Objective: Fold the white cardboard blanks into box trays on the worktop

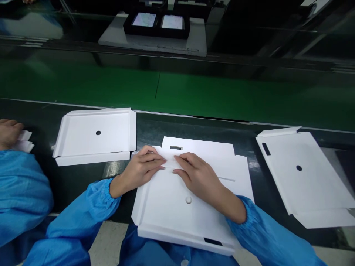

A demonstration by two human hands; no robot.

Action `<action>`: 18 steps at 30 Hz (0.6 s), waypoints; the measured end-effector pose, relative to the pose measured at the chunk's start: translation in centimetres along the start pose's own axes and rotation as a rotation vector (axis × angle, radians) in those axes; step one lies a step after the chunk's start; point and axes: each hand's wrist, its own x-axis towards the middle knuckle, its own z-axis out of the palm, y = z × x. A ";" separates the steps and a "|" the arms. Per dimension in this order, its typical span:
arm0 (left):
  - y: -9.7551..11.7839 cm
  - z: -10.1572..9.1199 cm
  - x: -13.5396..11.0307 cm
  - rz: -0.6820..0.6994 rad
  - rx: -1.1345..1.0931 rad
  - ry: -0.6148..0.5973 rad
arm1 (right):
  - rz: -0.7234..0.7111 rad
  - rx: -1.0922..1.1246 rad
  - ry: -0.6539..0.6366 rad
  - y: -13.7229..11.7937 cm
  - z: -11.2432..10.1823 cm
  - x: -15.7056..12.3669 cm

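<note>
A flat white cardboard box blank [172,207] with a round hole lies in front of me on the dark worktop. My left hand [141,168] and my right hand [195,173] meet at a fold line near its far flap. The fingers of both press down on the fold, curled and close together. Both of my sleeves are blue.
A folded white tray [94,136] with raised sides sits at the left. Another flat blank [302,177] lies at the right. A green conveyor belt [194,92] runs behind. A co-worker's hand [9,133] and blue sleeve are at the far left, on white pieces.
</note>
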 end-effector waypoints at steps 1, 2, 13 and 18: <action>-0.1 0.0 0.0 0.001 -0.003 0.007 | 0.020 0.012 -0.027 0.4 -0.5 -0.3; -0.2 0.0 0.0 0.007 -0.002 0.014 | 0.042 0.031 -0.044 0.7 -0.9 -0.7; -0.4 0.3 0.0 0.028 -0.002 0.055 | 0.014 0.022 0.125 0.4 0.7 -1.0; -0.3 0.1 0.0 0.000 -0.030 0.041 | 0.009 -0.027 0.126 0.6 0.3 -1.1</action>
